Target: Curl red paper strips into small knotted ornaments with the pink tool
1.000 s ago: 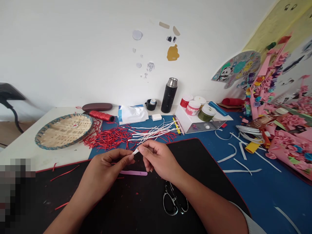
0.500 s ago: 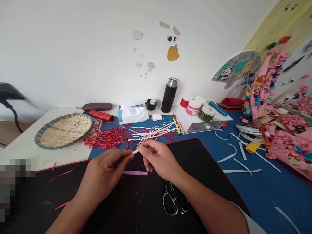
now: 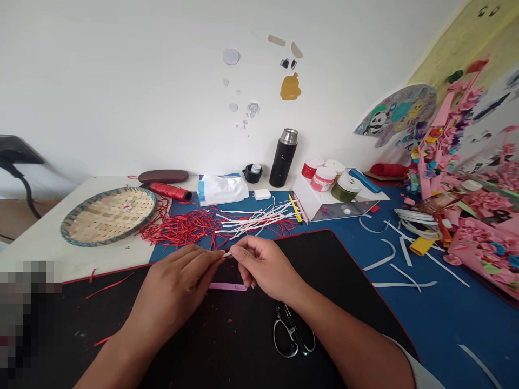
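My left hand and my right hand meet above the black mat. Between their fingertips they pinch a small white strip, of which only a short piece shows. The rest of it is hidden by the fingers. Below the fingers lies a flat purple stick, its left end covered by my left hand. A pair of scissors rests on the mat, handles toward me, the blades hidden under my right forearm.
Past the mat lie red cord pieces and white strips. A woven basket sits at left. Behind stand a black thermos and several paint jars. Pink paper flowers crowd the right.
My left fingers have rolled over the white strip, so less of it shows. My right hand stays nearly still. The whole view has shifted slightly.
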The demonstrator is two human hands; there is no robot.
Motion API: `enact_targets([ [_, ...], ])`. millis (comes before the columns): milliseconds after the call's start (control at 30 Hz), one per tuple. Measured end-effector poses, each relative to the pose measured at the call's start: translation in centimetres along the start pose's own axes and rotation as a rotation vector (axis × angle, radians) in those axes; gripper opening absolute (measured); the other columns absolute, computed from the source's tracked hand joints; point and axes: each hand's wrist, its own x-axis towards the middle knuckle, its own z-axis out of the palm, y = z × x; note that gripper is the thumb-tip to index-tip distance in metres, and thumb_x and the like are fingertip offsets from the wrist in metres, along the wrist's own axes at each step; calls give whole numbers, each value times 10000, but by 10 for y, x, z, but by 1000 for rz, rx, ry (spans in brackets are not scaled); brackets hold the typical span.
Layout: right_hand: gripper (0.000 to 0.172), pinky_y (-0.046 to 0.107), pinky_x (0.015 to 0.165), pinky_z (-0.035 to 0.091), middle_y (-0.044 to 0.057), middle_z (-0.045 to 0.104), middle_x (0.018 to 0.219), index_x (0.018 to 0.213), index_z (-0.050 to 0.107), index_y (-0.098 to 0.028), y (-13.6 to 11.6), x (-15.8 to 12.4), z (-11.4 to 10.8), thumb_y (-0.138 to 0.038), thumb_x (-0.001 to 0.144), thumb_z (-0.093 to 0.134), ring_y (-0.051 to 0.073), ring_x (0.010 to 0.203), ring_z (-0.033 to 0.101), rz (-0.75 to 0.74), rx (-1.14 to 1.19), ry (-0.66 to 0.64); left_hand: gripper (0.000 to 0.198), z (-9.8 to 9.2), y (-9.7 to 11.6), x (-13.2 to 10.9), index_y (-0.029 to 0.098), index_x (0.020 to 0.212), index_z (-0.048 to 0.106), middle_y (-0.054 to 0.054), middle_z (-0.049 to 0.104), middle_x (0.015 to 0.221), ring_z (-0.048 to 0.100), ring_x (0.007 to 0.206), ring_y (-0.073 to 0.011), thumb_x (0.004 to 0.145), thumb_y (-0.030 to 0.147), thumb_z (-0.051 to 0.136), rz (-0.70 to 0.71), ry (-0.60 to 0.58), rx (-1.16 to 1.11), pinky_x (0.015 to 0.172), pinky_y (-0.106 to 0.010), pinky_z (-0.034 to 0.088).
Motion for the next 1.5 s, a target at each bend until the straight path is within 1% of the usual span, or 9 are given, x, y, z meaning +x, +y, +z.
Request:
enact_targets([
  [100,246,220,477,399,-79,553,550,892,609,-200,0,1,0,-376,1063,615,91,455,498,-4,-20,7,315,0,0,0,142,1018,772,-85,844,855,775,710,-225,1140,257,505,12,2,7,706,-335,600],
  [233,224,222,484,398,-80,554,531,882,615,-201,-1,1,0,-336,1060,615,98,459,503,0,-49,20,306,2,0,-2,143,1032,766,-82,840,860,771,713,-224,1141,251,501,17,-4,6,706,-339,598],
  [500,218,225,475,380,-87,547,521,860,620,-201,0,1,0,-319,1041,646,97,444,505,7,-73,37,316,2,0,-2,150,1016,761,-81,836,853,769,696,-223,1146,264,497,7,-8,-23,652,-340,587],
  [967,230,226,499,351,-105,501,503,838,573,-215,-3,-2,0,-264,1059,612,88,431,455,17,-157,41,272,4,0,-5,179,1060,807,-72,858,900,777,734,-229,1110,249,549,-46,-13,-112,697,-345,602],
  [1067,223,227,495,347,-106,497,502,844,574,-215,-4,-2,-1,-261,1060,610,90,429,451,18,-148,43,266,4,1,-4,213,1027,833,-52,848,850,770,698,-216,1087,298,588,-168,-29,-221,681,-322,594],
  [1200,224,227,488,344,-102,497,510,845,575,-215,-6,-2,-2,-266,1059,613,93,436,458,21,-157,49,243,-1,4,1,282,1001,858,-15,865,861,796,724,-228,1004,465,697,-536,-132,-522,656,-294,598],
  [1300,231,227,494,351,-100,491,531,837,567,-216,-6,-2,-2,-273,1055,622,92,448,468,10,-165,52,353,-5,2,4,286,992,859,-26,878,904,807,799,-269,958,604,712,-789,-119,-663,694,-321,614],
  [1400,236,229,500,357,-96,494,544,834,562,-216,-5,-2,-3,-281,1052,623,92,454,473,-7,-171,49,438,-8,-3,5,261,920,849,-48,860,867,788,793,-279,944,671,696,-888,-137,-742,706,-344,614],
  [1500,227,232,504,362,-91,501,544,847,574,-216,-4,-2,-3,-300,1053,625,95,456,478,-9,-188,41,477,-9,-8,7,249,889,845,-68,849,842,778,779,-271,938,695,684,-879,-268,-894,719,-358,624],
])
